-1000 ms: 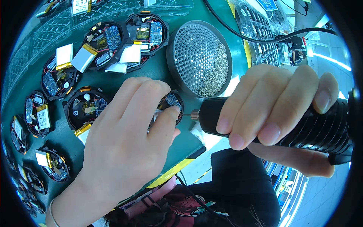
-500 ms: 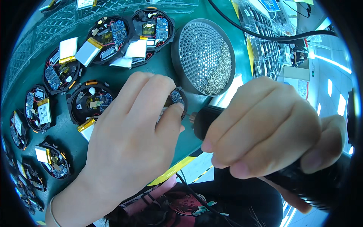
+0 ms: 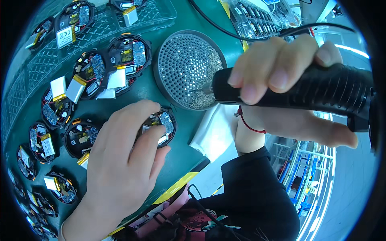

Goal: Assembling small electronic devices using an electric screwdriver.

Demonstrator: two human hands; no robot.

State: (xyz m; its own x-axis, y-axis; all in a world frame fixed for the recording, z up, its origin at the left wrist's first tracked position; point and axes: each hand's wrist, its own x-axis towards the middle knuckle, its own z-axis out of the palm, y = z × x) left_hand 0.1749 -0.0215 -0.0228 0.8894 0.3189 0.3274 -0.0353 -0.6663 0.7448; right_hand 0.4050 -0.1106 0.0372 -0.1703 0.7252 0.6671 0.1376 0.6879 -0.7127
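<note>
On the green tabletop, my left hand [image 3: 116, 160] grips a round black device housing [image 3: 172, 126] by its edge, fingers and thumb curled over it. A blue circuit board and wiring show inside the housing; my fingers cover its left part. My right hand [image 3: 277, 66] is wrapped round a black electric screwdriver [image 3: 321, 90], held level. Its tip points left, over the screw side of a round grey perforated tray [image 3: 177, 56]. Small silver screws [image 3: 201, 101] are heaped along that tray's right and lower side. Whether a screw sits on the tip I cannot tell.
Several similar open housings [image 3: 82, 138] with silver battery packs [image 3: 58, 88] lie left and behind. A clear plastic tray [image 3: 161, 16] holds more at the back. A black cable [image 3: 217, 22] crosses the back right. White sheet material [image 3: 213, 132] lies at the table's right edge.
My right hand has swung the screwdriver away from the housing to the screw tray. My left hand still holds the housing. The whole view has shifted.
</note>
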